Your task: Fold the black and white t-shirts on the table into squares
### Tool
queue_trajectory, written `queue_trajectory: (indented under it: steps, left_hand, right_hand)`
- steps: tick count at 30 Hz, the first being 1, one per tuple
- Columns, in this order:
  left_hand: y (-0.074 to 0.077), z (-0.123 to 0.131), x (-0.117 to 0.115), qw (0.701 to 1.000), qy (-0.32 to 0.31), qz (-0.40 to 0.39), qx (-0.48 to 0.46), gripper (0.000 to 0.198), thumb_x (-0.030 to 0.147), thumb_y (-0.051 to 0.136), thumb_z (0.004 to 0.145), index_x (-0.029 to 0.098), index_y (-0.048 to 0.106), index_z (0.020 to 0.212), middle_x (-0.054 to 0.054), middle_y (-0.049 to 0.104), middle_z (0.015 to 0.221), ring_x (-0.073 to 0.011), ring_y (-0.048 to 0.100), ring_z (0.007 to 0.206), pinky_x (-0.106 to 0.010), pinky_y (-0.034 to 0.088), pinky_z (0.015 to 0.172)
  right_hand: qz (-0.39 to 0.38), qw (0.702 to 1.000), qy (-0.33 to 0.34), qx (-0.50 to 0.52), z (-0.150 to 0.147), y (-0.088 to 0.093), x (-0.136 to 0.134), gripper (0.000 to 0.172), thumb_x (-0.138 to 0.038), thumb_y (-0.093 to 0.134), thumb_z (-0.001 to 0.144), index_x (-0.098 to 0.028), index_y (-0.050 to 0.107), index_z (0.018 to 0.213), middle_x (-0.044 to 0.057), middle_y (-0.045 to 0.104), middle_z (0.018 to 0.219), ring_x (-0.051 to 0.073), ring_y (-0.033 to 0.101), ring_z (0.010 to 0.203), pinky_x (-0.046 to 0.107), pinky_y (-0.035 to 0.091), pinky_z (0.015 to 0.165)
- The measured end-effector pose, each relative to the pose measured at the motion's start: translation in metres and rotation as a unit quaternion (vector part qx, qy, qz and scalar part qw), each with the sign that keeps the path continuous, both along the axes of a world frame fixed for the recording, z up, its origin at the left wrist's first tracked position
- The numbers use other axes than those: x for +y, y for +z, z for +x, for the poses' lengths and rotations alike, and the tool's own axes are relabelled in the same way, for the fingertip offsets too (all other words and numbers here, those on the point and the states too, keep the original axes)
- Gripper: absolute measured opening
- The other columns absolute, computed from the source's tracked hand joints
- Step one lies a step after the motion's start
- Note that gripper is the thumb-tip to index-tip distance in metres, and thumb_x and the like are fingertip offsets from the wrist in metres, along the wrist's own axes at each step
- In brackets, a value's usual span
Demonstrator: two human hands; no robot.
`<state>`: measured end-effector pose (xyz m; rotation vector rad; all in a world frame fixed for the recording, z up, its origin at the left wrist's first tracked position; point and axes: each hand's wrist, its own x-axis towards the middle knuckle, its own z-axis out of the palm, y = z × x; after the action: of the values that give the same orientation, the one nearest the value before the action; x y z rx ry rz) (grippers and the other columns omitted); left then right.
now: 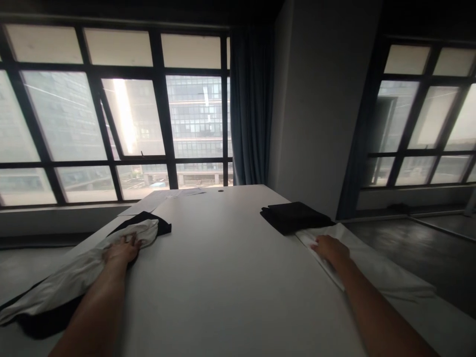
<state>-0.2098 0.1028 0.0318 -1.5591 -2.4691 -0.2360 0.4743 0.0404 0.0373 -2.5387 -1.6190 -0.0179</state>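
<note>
My left hand (121, 251) lies on a crumpled white garment (70, 277) at the left side of a white table (223, 258); its fingers curl into the cloth near its far end. A black cloth (44, 322) lies under that white garment. My right hand (330, 249) rests on a flat white garment (375, 270) along the table's right edge, fingers bent against the fabric. Just beyond it sits a folded black garment (293, 216).
Sheets of paper (163, 198) lie at the table's far end beside a small dark hole (220, 190). Large windows (122, 119) fill the far wall, with a blue curtain (251, 109) and a grey pillar (320, 109). Dark floor (420, 248) lies to the right.
</note>
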Motion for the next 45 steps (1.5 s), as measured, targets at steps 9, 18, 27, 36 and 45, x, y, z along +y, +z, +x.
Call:
queue_trajectory:
  steps: [9, 18, 27, 36, 45]
  left_hand:
    - [0.010, 0.039, -0.012, 0.998, 0.048, -0.011, -0.048, 0.061, 0.045, 0.037, 0.092, 0.013, 0.045, 0.144, -0.023, 0.042, 0.148, -0.0490, 0.046, 0.127, -0.060, 0.044, 0.091]
    - [-0.017, 0.168, -0.046, 0.983, -0.176, -0.053, 0.016, 0.059, 0.042, 0.041, 0.091, 0.015, 0.044, 0.144, -0.018, 0.028, 0.159, -0.0374, 0.020, 0.146, -0.065, 0.022, 0.111]
    - [-0.019, 0.202, -0.019, 0.984, -0.156, -0.069, -0.059, 0.047, 0.040, 0.038, 0.093, 0.013, 0.059, 0.126, -0.023, 0.055, 0.135, -0.0347, 0.049, 0.125, -0.053, 0.046, 0.091]
    - [-0.031, 0.200, -0.013, 0.982, -0.152, -0.077, -0.084, 0.031, 0.038, 0.054, 0.096, 0.019, 0.061, 0.120, -0.011, 0.060, 0.127, -0.0253, 0.059, 0.112, -0.043, 0.051, 0.091]
    - [-0.031, 0.204, -0.017, 0.980, -0.166, -0.080, -0.075, 0.046, 0.035, 0.032, 0.098, 0.019, 0.055, 0.134, -0.022, 0.052, 0.140, -0.0348, 0.048, 0.127, -0.057, 0.044, 0.092]
  right_hand:
    - [0.027, 0.990, 0.112, 0.080, -0.036, 0.030, -0.014, 0.014, -0.029, 0.067, 0.073, -0.017, 0.071, 0.080, 0.012, 0.073, 0.089, 0.026, 0.068, 0.086, 0.033, 0.047, 0.072]
    - [0.108, 0.846, 0.452, 0.262, -0.220, 0.018, -0.052, 0.032, -0.025, 0.060, 0.080, -0.013, 0.066, 0.109, 0.011, 0.069, 0.100, 0.020, 0.064, 0.087, 0.033, 0.049, 0.082]
    - [0.134, 0.743, 0.515, 0.406, -0.382, 0.010, -0.136, 0.015, -0.010, 0.050, 0.079, -0.021, 0.055, 0.087, 0.004, 0.054, 0.093, 0.019, 0.056, 0.087, 0.037, 0.050, 0.086]
    - [0.119, 0.820, 0.441, 0.346, -0.384, 0.022, -0.091, 0.027, -0.010, 0.050, 0.077, -0.014, 0.062, 0.102, 0.016, 0.053, 0.119, 0.031, 0.042, 0.126, 0.049, 0.026, 0.114]
    - [0.035, 0.747, 0.526, 0.405, -0.368, 0.034, -0.154, 0.025, -0.010, 0.052, 0.075, -0.019, 0.065, 0.095, 0.008, 0.062, 0.103, 0.022, 0.060, 0.096, 0.039, 0.050, 0.091]
